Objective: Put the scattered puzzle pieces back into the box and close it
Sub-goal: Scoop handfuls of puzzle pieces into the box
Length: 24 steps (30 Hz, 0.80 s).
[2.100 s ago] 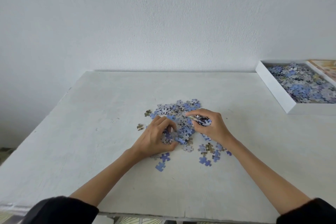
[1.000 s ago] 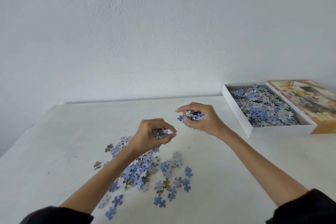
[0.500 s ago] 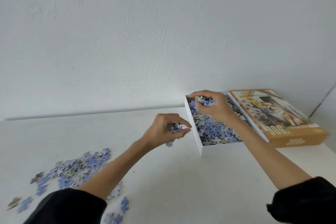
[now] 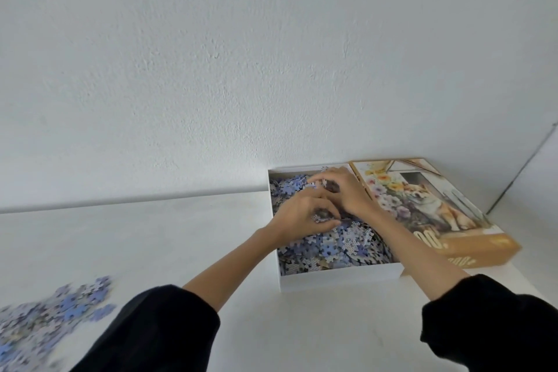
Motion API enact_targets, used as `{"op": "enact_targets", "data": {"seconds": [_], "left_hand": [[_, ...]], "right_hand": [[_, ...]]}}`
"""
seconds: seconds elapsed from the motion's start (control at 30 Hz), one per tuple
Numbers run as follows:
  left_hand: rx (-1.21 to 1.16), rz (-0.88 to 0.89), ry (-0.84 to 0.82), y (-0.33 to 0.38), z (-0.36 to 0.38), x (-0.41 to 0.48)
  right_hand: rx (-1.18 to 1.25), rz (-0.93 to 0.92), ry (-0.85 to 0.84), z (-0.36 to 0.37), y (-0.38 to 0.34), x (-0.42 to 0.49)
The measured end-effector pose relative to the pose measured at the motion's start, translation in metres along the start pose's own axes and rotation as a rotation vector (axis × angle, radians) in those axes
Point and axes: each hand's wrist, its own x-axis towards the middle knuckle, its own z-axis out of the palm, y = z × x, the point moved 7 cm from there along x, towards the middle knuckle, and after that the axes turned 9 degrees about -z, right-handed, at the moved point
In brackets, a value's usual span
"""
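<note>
The white puzzle box (image 4: 338, 278) lies open on the table, holding a heap of blue and grey puzzle pieces (image 4: 341, 243). Both my hands are over its inside. My left hand (image 4: 302, 214) has curled fingers gripping a small clump of pieces near the box's left wall. My right hand (image 4: 344, 190) is just behind it, fingers bent around a few pieces over the far part of the heap. A scattered pile of pieces (image 4: 51, 314) lies on the table at the lower left, blurred.
The box lid (image 4: 422, 208), printed with a dog and flowers, lies face up right of the box and touches it. The white table (image 4: 151, 238) runs back to a white wall. A room corner shows at the far right.
Both hands lifted handfuls of pieces from the scattered pile and carried them right. They now sit over the inside of the box; the view turned right with them.
</note>
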Motion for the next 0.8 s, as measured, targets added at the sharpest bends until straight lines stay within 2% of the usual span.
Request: {"op": "enact_targets", "data": {"seconds": [0.17,0.27,0.37,0.43,0.5,0.57,0.67,0.73,0.8], "left_hand": [[0.070,0.056,-0.007,-0.007,0.000,-0.002],[0.025,0.095,-0.014,-0.004,-0.006,-0.011],[0.099,0.110,-0.121,-0.005,0.002,-0.021],[0.201,0.096,-0.181,-0.012,0.010,-0.024],[0.273,0.051,-0.197,-0.020,0.013,-0.022],[0.361,-0.010,-0.146,-0.027,0.010,-0.017],[0.489,-0.105,0.015,-0.031,0.000,-0.011],[0.548,-0.115,0.134,-0.028,-0.005,-0.012],[0.551,-0.099,0.193,-0.021,-0.006,-0.017]], "right_hand": [[0.000,-0.036,0.096,-0.011,0.014,0.004],[0.044,-0.043,0.111,-0.010,0.016,0.004],[0.086,-0.053,0.047,0.000,0.018,0.002],[0.015,-0.021,-0.037,0.008,0.022,0.004],[-0.051,0.043,-0.040,0.007,0.028,0.007],[-0.051,0.100,0.094,-0.004,0.031,0.007],[-0.058,0.116,0.272,-0.020,0.026,0.001],[-0.080,0.071,0.247,-0.020,0.021,-0.003],[-0.096,0.027,0.101,-0.008,0.019,-0.008]]}}
